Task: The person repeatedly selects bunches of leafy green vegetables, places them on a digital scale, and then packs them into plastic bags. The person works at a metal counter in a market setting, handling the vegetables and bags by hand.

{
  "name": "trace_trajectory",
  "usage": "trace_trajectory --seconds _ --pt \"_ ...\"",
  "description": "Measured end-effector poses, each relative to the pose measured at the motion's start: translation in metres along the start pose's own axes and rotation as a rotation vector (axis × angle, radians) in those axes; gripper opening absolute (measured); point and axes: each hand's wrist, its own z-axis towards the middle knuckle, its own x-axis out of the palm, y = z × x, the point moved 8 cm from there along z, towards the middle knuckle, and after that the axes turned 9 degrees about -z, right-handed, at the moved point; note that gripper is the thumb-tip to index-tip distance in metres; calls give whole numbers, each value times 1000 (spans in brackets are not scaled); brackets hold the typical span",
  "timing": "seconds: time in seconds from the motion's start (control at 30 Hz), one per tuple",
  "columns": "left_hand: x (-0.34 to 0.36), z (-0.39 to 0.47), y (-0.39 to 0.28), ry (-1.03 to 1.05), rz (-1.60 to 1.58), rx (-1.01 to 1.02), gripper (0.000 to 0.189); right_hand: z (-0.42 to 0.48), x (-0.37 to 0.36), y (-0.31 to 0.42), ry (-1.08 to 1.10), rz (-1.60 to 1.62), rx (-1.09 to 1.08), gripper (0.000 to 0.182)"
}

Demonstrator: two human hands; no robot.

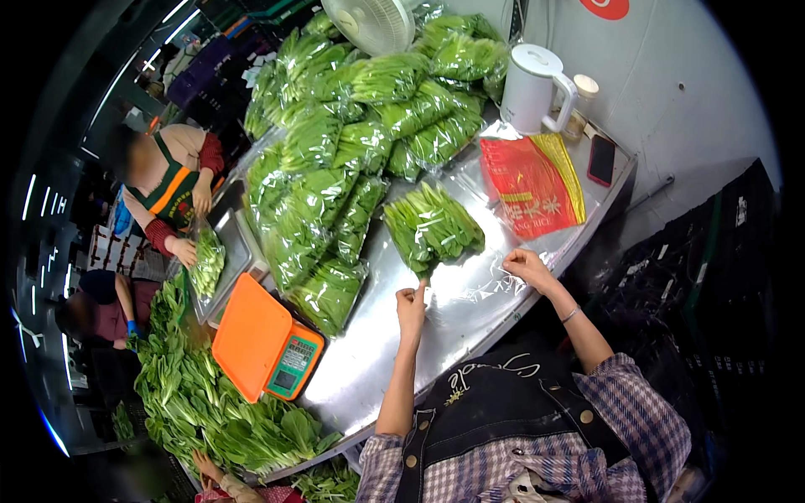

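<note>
Before me on the metal tabletop (377,352) lies a clear plastic bag (500,284) with leafy greens (434,227) in it, leaves towards me. My left hand (410,309) pinches the left corner of the bag's loose near end, just below the leaves. At the other corner, my right hand (529,269) grips the plastic between thumb and fingers. The thin film stretches loosely between the two hands and is hard to make out against the glare.
Bagged greens (314,207) are heaped behind and left. An orange digital scale (270,339) stands beside loose greens (214,396). A red rice bag (531,185), a white kettle (531,88) and a phone (602,161) lie right. A co-worker (176,182) handles another bag across the table.
</note>
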Motion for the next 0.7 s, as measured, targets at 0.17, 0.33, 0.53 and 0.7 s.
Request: trace_trajectory --seconds 0.17,0.33,0.53,0.7 --pt "23 -19 25 230 -190 -129 34 -34 -12 39 -271 -507 -189 9" --pt "10 -60 14 328 -314 -330 11 -78 63 110 -180 -668 -637 13" --pt "7 -85 31 387 -302 -373 14 -103 134 103 107 -786 -893 21" --pt "3 -88 28 379 -315 -320 15 -106 161 96 192 -858 -946 20"
